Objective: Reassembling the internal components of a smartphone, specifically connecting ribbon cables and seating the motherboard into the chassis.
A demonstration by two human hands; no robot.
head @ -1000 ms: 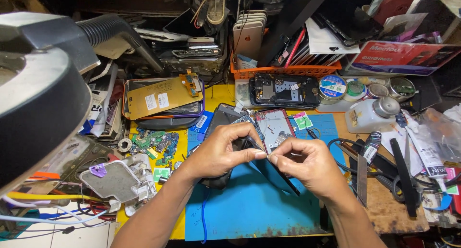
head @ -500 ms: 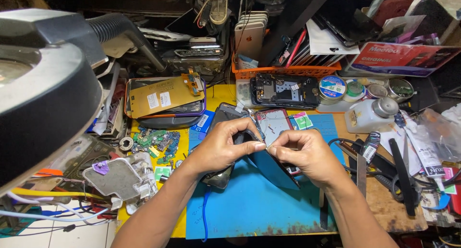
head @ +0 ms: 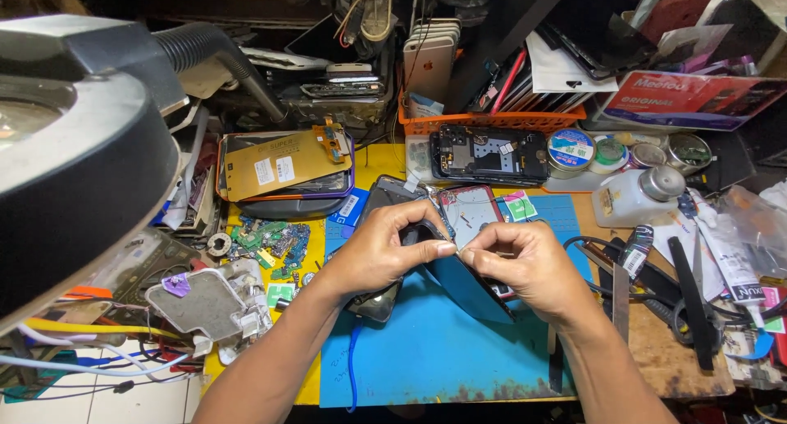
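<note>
2 hands pinch | left hand, right hand grip dark phone panel between them, above blue mat

The hands are covering the middle of the dark phone panel, so the grip points are staying hidden. A round black lamp head is blocking the left of the frame and running off its edge. Both forearms are getting cut off at the bottom edge. The small green circuit boards at centre left are looking too tiny to tell apart.
</note>
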